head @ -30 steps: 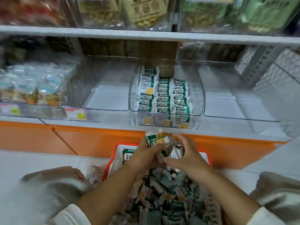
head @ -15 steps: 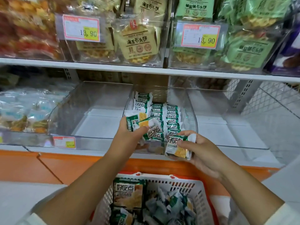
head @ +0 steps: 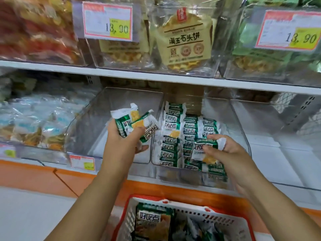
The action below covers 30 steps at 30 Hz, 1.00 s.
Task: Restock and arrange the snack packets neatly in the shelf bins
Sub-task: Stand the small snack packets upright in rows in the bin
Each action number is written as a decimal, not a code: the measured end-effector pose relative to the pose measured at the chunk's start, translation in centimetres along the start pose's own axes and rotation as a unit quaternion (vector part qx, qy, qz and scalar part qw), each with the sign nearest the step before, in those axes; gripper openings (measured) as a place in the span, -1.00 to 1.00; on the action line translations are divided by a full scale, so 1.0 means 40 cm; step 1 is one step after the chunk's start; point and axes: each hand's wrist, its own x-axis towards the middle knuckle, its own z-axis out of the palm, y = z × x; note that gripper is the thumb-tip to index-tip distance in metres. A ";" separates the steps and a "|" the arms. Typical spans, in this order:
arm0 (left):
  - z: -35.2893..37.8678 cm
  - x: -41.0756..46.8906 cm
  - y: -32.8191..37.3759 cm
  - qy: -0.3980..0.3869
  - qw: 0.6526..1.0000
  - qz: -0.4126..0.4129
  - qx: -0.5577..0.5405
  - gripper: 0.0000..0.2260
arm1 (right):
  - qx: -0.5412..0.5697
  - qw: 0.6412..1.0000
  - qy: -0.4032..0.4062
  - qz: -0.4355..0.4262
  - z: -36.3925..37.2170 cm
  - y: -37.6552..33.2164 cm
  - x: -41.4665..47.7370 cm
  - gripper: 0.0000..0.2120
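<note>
From the head view, the left hand [head: 125, 138] is raised in front of the lower shelf [head: 286, 180], its fingers [head: 141, 147] clenched round a small fan of green-and-white snack packets [head: 133, 124] (at least two, though the exact count is hard to tell). This handful hangs over the empty clear bin [head: 90, 126] on the left, close to the wall it shares with the middle bin [head: 217, 106]. The right hand [head: 224, 153] is lower and to the right, with thumb and fingers pinching a single packet [head: 202, 151] above the front of the middle bin, over its middle and right-hand rows. Inside that bin, stocked packets [head: 171, 136] of the same kind lie overlapped in three rows running from back to front. A further clear bin [head: 264, 119] stands to the right of it, and a bin of blue-printed packets [head: 34, 122] sits at far left. A small price label [head: 82, 162] is fixed to the front of the left bin. On the upper shelf [head: 121, 73], clear bins hold larger bags, among them a beige biscuit bag [head: 185, 39], with a price tag [head: 107, 21] reading 13.90 beside it. Below the hands, a white mesh basket [head: 129, 218] with an orange rim holds a larger green packet [head: 152, 221] and more loose small packets.
</note>
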 end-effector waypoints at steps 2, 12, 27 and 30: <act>-0.024 0.018 -0.007 0.012 1.000 -0.007 0.006 -0.75 | -0.046 0.999 0.018 -0.016 0.033 0.002 0.060 -0.79; -0.057 0.037 -0.008 0.005 0.999 -0.037 0.007 -0.75 | -0.309 0.940 0.015 -0.147 0.217 0.058 0.253 -0.65; -0.044 0.019 0.000 -0.059 0.994 -0.093 -0.009 -0.77 | -0.356 0.925 0.058 -0.116 0.214 0.048 0.243 -0.43; -0.031 0.004 -0.001 -0.128 0.984 -0.124 -0.020 -0.77 | -0.257 0.955 0.036 -0.147 0.191 -0.037 0.129 -0.59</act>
